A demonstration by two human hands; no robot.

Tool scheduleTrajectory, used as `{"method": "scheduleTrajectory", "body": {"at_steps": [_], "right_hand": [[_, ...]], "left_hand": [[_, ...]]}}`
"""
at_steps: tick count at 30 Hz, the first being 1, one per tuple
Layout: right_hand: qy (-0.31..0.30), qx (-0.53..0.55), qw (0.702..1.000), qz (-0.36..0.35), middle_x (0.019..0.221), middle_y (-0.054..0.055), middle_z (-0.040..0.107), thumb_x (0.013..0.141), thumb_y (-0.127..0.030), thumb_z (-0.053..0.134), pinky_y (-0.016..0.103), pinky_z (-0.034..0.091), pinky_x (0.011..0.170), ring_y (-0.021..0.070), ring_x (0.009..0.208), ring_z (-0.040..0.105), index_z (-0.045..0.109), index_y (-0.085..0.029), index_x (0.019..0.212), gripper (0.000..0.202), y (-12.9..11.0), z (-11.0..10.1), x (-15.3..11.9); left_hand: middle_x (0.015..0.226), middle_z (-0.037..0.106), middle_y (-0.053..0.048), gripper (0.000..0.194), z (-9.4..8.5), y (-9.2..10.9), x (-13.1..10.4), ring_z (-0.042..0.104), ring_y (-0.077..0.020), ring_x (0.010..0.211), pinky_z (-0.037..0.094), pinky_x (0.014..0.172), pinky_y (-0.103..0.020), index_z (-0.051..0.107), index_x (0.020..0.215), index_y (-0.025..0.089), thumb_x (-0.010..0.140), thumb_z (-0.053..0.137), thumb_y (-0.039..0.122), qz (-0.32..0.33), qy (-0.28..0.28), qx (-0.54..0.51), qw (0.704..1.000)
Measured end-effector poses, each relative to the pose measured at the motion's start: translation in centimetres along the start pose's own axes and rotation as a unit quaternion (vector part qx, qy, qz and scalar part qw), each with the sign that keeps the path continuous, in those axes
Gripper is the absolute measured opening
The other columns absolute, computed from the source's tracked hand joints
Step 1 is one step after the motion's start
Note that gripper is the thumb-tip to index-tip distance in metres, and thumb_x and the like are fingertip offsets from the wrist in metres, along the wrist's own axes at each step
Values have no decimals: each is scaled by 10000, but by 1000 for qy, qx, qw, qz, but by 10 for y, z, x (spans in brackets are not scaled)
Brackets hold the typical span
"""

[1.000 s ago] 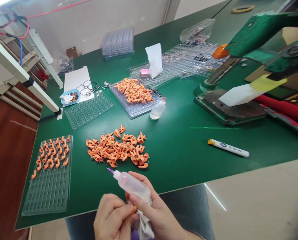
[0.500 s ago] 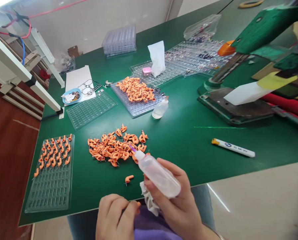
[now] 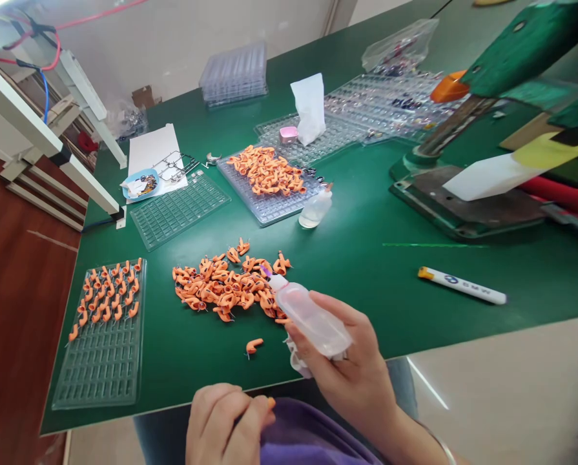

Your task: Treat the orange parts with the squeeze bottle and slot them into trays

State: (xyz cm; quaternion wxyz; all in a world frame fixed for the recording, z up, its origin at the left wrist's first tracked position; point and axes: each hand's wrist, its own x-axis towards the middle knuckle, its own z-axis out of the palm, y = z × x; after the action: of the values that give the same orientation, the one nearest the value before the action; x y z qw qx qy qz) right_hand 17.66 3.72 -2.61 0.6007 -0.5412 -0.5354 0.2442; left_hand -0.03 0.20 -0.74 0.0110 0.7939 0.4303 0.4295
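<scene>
In my right hand (image 3: 351,352) is a translucent squeeze bottle (image 3: 312,316) with a purple needle tip, tilted up to the left. A crumpled white tissue (image 3: 297,359) is tucked under the bottle in the same hand. My left hand (image 3: 228,423), at the table's front edge, pinches a small orange curved part (image 3: 270,403), mostly hidden by the fingers. One orange piece (image 3: 254,346) lies alone on the table between the hands and a loose pile of orange pieces (image 3: 221,284). At left, a clear tray (image 3: 97,374) holds rows of such pieces in its far half.
A second tray (image 3: 269,210) bears another orange heap, with a small clear bottle (image 3: 316,208) beside it. A white marker (image 3: 463,286) lies at right, before a green hand press (image 3: 463,200). An unfilled tray (image 3: 179,210) and a blue dish (image 3: 139,185) stand at back left.
My right hand has lifted the bottle slightly up and to the right, away from my left hand. The left hand stays nearly in place, still pinching the orange part.
</scene>
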Motion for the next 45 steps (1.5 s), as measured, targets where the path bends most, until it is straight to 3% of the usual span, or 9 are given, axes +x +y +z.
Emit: {"method": "scheduleTrajectory", "body": {"at_steps": [4, 12, 19, 30, 35, 39, 42, 45], "right_hand": [[27, 62, 995, 73, 1012, 42, 692, 918, -171, 667, 257, 605, 602, 165, 704, 721, 520, -283, 1263, 390, 0, 1, 2], [35, 68, 992, 101, 984, 53, 725, 870, -310, 743, 270, 593, 491, 182, 620, 716, 571, -265, 1188, 364, 14, 7, 1], [35, 54, 993, 99, 983, 55, 726, 799, -262, 788, 278, 597, 573, 204, 726, 726, 611, -262, 1148, 392, 22, 5, -7], [35, 85, 989, 119, 987, 44, 715, 810, -271, 792, 227, 580, 517, 146, 604, 676, 629, -277, 1156, 383, 27, 4, -13], [18, 117, 982, 145, 1093, 55, 711, 811, -278, 806, 231, 613, 627, 175, 785, 728, 622, -298, 1196, 428, 19, 6, -17], [-16, 192, 965, 176, 1102, 19, 695, 878, -250, 748, 205, 610, 630, 133, 747, 713, 578, -365, 1256, 429, 2, 15, -21], [-42, 186, 972, 135, 1086, 12, 665, 911, -173, 676, 210, 599, 619, 128, 714, 687, 514, -386, 1321, 489, -10, 23, -23], [-92, 116, 987, 57, 1117, 25, 638, 912, -103, 611, 251, 592, 735, 163, 859, 679, 488, -370, 1347, 525, -13, 29, -23]], "left_hand": [[774, 682, -21, 117, -3, -2, 2, 633, -141, 810, 550, 739, -252, 726, 933, 134, 879, 675, 43, 15, -10, -4, 1000], [766, 693, -12, 106, -8, -6, 2, 646, -132, 808, 544, 758, -249, 727, 897, 126, 877, 678, 34, 41, 1, 38, 998], [726, 670, -19, 72, -10, -3, 8, 614, -130, 745, 538, 695, -245, 723, 910, 120, 894, 671, 73, 4, 0, 21, 1000], [750, 665, -33, 85, -11, -2, 5, 615, -146, 743, 532, 697, -276, 711, 958, 116, 912, 645, 89, 6, -23, 31, 999], [742, 662, -32, 97, -10, -2, 3, 614, -148, 756, 525, 708, -279, 715, 955, 111, 906, 643, 69, 16, -31, 41, 999], [767, 683, -31, 119, -5, -1, -2, 639, -161, 788, 516, 750, -306, 723, 968, 132, 918, 629, 78, 19, -35, 56, 998], [798, 706, -43, 157, -4, 2, -1, 664, -166, 822, 513, 764, -307, 724, 941, 123, 957, 571, 91, 37, -51, 59, 996], [819, 730, -50, 242, -8, 3, 6, 691, -159, 846, 526, 789, -289, 720, 915, 106, 992, 491, 84, 94, -81, 63, 990]]}}
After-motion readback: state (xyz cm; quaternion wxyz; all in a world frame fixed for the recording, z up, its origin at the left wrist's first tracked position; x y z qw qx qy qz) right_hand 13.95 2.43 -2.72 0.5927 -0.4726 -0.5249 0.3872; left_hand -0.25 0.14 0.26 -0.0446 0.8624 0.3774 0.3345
